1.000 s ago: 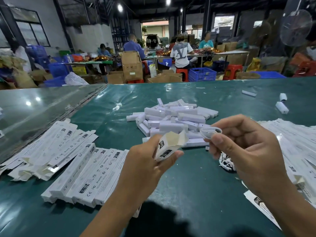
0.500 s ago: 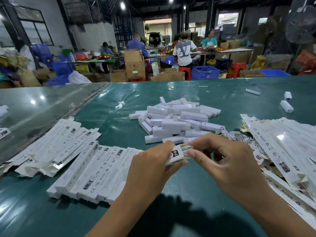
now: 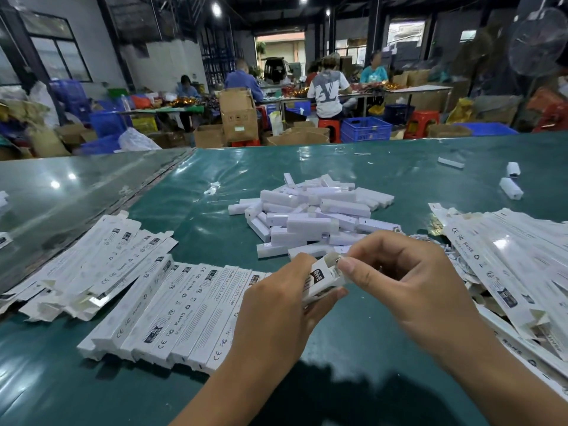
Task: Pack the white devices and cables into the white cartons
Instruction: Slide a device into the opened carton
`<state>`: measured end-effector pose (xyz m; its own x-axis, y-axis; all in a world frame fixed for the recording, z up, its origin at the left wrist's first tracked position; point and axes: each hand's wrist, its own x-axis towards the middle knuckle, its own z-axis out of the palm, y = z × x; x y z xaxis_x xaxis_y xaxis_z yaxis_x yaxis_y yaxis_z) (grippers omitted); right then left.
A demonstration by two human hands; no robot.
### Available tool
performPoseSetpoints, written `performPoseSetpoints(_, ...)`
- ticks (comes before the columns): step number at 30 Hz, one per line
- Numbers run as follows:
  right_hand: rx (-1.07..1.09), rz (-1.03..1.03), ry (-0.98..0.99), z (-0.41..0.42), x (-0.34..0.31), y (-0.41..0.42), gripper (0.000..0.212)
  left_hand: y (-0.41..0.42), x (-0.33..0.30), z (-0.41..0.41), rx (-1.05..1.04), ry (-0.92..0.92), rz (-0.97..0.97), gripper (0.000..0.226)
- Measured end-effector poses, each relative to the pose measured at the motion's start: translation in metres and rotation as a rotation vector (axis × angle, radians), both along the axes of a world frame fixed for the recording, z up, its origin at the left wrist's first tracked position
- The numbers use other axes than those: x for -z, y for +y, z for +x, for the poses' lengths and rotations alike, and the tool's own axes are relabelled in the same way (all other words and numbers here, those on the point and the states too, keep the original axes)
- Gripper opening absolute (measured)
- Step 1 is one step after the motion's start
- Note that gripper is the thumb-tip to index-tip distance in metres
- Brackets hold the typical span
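My left hand (image 3: 276, 315) grips a long white carton (image 3: 321, 279) by its open end, low in the middle of the view. My right hand (image 3: 408, 281) is right at that opening, thumb and fingers pinching at the carton's end flap. No cable shows in the opening. Behind the hands lies a pile of white devices (image 3: 313, 216). A tangle of white cables (image 3: 430, 241) peeks out to the right of my right hand. Filled cartons (image 3: 172, 309) lie side by side at the left.
A heap of flat cartons (image 3: 507, 256) covers the right of the green table (image 3: 215, 192). A second loose carton stack (image 3: 86, 265) sits far left. Two stray devices (image 3: 510, 187) lie at the back right. People work at tables beyond.
A second ago my right hand held a coiled cable near the carton's open end. That cable is now out of sight and my fingers have closed in on the carton's flap.
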<state>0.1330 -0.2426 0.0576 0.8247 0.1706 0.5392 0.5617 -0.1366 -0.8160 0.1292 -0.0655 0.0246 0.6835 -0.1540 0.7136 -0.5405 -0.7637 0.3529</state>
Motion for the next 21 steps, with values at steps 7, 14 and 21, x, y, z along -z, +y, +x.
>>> performPoseSetpoints(7,0.202,-0.296,-0.312,-0.005,0.004,0.004,0.017,-0.004,0.0,-0.003,-0.006,0.004,-0.068,0.04)
performPoseSetpoints(14,0.145,-0.398,-0.334,-0.008,0.006,0.005,0.046,-0.003,-0.005,-0.007,0.085,0.086,-0.211,0.025)
performPoseSetpoints(21,0.107,-0.365,-0.535,-0.009,-0.001,-0.002,0.036,-0.012,-0.001,-0.011,0.227,0.162,-0.354,0.016)
